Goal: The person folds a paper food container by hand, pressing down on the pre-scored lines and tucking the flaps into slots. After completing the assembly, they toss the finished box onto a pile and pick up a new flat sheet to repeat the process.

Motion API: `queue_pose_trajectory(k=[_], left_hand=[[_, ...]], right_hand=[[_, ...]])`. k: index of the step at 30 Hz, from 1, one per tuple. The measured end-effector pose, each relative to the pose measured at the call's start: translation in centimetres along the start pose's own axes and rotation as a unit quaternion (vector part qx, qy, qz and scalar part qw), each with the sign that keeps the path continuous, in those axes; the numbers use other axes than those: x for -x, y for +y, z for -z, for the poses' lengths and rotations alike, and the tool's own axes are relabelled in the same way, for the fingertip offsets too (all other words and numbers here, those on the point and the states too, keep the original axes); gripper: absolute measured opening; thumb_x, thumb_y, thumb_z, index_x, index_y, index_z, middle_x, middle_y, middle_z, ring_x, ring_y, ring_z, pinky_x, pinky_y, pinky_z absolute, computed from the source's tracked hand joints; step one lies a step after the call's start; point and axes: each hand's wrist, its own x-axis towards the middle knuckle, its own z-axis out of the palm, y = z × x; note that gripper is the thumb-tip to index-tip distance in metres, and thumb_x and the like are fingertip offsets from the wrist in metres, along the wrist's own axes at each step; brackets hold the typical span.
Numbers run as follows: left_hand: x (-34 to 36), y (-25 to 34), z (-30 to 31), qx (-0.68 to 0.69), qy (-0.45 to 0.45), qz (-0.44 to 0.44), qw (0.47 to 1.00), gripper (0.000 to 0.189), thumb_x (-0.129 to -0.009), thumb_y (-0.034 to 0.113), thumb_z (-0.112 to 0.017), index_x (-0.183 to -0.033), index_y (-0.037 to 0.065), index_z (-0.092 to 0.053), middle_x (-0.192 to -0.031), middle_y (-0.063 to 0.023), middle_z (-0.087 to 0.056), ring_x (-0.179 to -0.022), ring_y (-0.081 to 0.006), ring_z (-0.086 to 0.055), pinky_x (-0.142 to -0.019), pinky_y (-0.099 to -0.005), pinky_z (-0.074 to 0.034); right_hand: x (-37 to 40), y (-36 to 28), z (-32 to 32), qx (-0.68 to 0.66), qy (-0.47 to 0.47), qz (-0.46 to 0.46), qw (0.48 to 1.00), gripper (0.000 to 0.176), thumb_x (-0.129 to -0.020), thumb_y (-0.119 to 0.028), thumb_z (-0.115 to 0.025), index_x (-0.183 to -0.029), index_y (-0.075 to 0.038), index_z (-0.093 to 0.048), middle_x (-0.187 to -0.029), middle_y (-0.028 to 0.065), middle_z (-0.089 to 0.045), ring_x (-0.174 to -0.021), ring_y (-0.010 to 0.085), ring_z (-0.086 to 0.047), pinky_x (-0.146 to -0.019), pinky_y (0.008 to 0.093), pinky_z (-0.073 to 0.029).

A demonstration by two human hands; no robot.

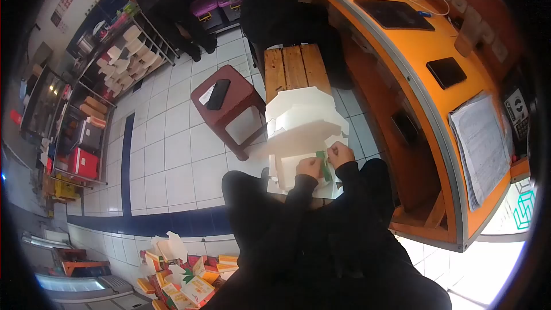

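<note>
A white-lined cardboard food box (298, 103) lies on a wooden bench in front of me, with its large lid flap folded up and away. My left hand (310, 167) is closed at the box's inner right side, next to a green strip (321, 163) on the cardboard. Pinched at the right edge of the same box is my right hand (340, 154), just beyond the green strip. Both hands seem to grip the box's side panel; the fingertips are partly hidden.
Ahead stands the slatted bench (295, 66). Left of it is a maroon stool (235, 103) bearing a phone (218, 94). An orange counter (425, 74) runs along the right. Several folded boxes (195, 290) are piled at lower left. Another person (166, 6) stands at the back.
</note>
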Motion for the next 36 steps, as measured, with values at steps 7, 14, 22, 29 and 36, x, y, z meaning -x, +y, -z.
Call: queue_pose_trajectory(k=[7,14,22,29,36], left_hand=[[-1.1,-0.8,-0.6,0.012,0.006,-0.025,1.000,0.024,-0.090,0.018,-0.062,-0.093,-0.003,-0.072,-0.070,-0.0101,-0.068,-0.059,-0.0179,-0.069,-0.054,-0.0301,-0.059],[-0.6,0.2,-0.9,0.001,0.008,-0.014,1.000,0.037,-0.089,0.034,-0.058,-0.087,0.000,-0.072,-0.077,-0.0174,-0.070,-0.070,-0.0278,-0.070,-0.067,-0.0368,-0.054],[0.6,2.6,1.0,0.006,-0.039,-0.009,0.999,0.030,-0.091,0.025,-0.062,-0.098,-0.003,-0.070,-0.085,-0.0144,-0.070,-0.066,-0.0211,-0.069,-0.057,-0.0307,-0.056],[11.4,4.6,11.0,-0.318,0.070,-0.254,0.911,0.032,-0.078,0.020,-0.066,-0.109,0.012,-0.067,-0.108,-0.0202,-0.052,-0.095,-0.0372,-0.054,-0.084,-0.0420,-0.047],[8.4,-3.6,11.4,-0.448,0.010,-0.108,0.888,0.015,-0.081,0.017,-0.060,-0.085,0.008,-0.071,-0.093,-0.0132,-0.066,-0.090,-0.0335,-0.064,-0.079,-0.0466,-0.051]], right_hand=[[-0.5,0.3,-0.8,0.001,-0.009,-0.031,0.999,0.018,-0.084,-0.020,-0.063,-0.080,-0.003,-0.061,-0.074,0.0164,-0.067,-0.073,0.0341,-0.066,-0.066,0.0427,-0.052],[-1.3,0.0,-0.7,0.060,-0.039,-0.006,0.997,0.017,-0.085,-0.021,-0.061,-0.083,-0.004,-0.061,-0.078,0.0189,-0.067,-0.076,0.0390,-0.065,-0.068,0.0467,-0.051],[0.8,-0.8,0.7,0.123,-0.090,-0.012,0.988,0.020,-0.085,-0.024,-0.064,-0.093,-0.006,-0.061,-0.089,0.0212,-0.066,-0.092,0.0420,-0.061,-0.080,0.0493,-0.048],[6.6,-4.6,6.3,0.177,-0.204,0.170,0.948,0.035,-0.082,-0.026,-0.070,-0.112,-0.011,-0.058,-0.098,0.0178,-0.061,-0.095,0.0384,-0.061,-0.082,0.0446,-0.050],[6.7,-0.7,0.8,0.283,-0.187,0.146,0.929,0.020,-0.084,-0.023,-0.063,-0.078,-0.003,-0.065,-0.084,0.0175,-0.064,-0.084,0.0373,-0.063,-0.074,0.0476,-0.050]])
